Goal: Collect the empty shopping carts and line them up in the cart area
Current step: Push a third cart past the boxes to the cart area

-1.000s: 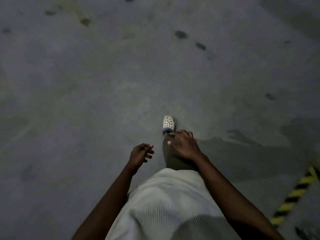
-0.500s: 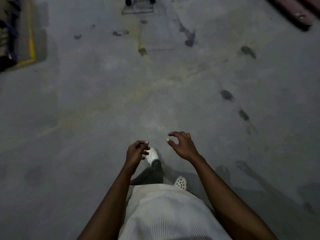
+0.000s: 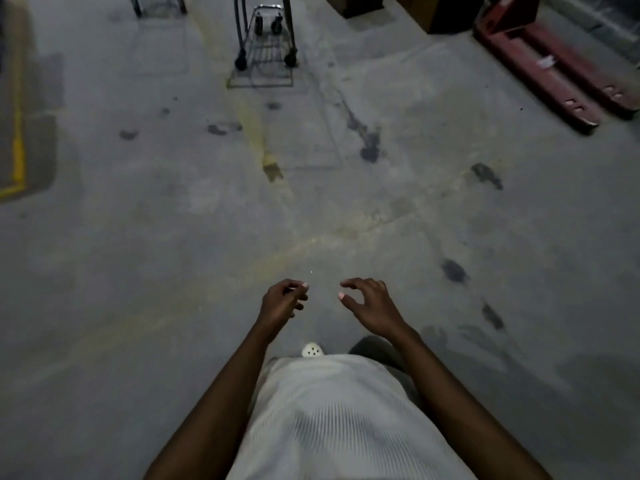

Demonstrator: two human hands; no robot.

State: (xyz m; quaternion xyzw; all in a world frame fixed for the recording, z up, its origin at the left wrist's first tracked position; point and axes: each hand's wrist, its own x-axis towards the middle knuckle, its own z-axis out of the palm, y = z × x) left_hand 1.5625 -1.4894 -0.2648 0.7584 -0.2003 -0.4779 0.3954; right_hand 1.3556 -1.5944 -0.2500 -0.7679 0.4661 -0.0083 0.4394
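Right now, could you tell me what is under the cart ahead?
Under the cart: its grid shadow on concrete floor and a faded yellow line; the basket is out of frame.

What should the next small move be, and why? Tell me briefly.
Probably walk straight ahead to the cart and reach for its handle, which is out of view. The left hand and right hand hold nothing, both loosely curled, and the cart stands well ahead across bare floor.

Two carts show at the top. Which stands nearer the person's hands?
The middle cart, its wheels and lower rack in view. The left cart sits farther back, mostly cut off by the top edge.
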